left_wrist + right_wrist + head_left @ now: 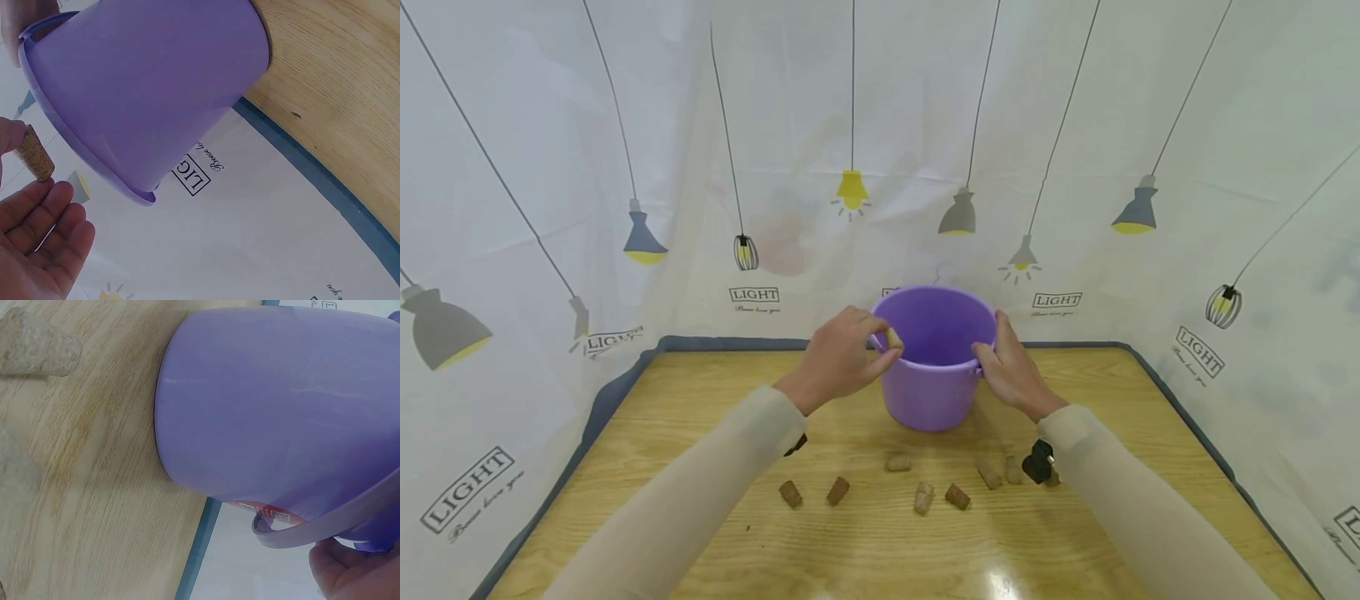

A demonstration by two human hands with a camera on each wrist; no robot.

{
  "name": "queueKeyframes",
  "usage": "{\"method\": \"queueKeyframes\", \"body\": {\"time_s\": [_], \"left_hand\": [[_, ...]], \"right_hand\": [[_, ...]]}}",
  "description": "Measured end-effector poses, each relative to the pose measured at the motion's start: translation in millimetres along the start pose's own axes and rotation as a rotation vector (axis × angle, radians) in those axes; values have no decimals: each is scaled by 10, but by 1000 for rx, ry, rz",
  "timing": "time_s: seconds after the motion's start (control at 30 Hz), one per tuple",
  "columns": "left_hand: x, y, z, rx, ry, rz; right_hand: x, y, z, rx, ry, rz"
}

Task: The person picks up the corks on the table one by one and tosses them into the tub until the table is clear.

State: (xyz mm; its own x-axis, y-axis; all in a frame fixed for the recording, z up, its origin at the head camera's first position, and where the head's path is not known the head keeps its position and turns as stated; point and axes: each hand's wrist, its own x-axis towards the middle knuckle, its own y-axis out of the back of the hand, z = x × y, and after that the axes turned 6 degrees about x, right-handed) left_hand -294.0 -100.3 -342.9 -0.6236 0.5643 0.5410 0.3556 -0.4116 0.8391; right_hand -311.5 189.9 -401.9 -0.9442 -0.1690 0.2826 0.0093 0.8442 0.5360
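Note:
A purple bucket stands upright on the wooden table, its mouth toward me. Between thumb and fingertips my left hand pinches a cork at the bucket's near left rim. My right hand grips the right side of the rim, thumb on the near side. In the right wrist view the bucket's handle hangs by that hand. Several corks lie on the table in front of the bucket, among them a dark one and a pale one. The bucket's bottom inside is hidden.
The wooden table has a dark blue border along its back and sides. A white sheet printed with hanging lamps stands behind and on both sides. One cork lies partly hidden beside the right wrist's black camera.

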Motion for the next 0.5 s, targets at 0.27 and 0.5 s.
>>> {"method": "queueKeyframes", "body": {"time_s": [0.27,0.5], "left_hand": [[79,-29,50,37,-22,54],[152,-69,78,52,2,43]], "right_hand": [[-12,-1,-6,-5,-4,-2],[-8,1,-8,0,0,2]]}}
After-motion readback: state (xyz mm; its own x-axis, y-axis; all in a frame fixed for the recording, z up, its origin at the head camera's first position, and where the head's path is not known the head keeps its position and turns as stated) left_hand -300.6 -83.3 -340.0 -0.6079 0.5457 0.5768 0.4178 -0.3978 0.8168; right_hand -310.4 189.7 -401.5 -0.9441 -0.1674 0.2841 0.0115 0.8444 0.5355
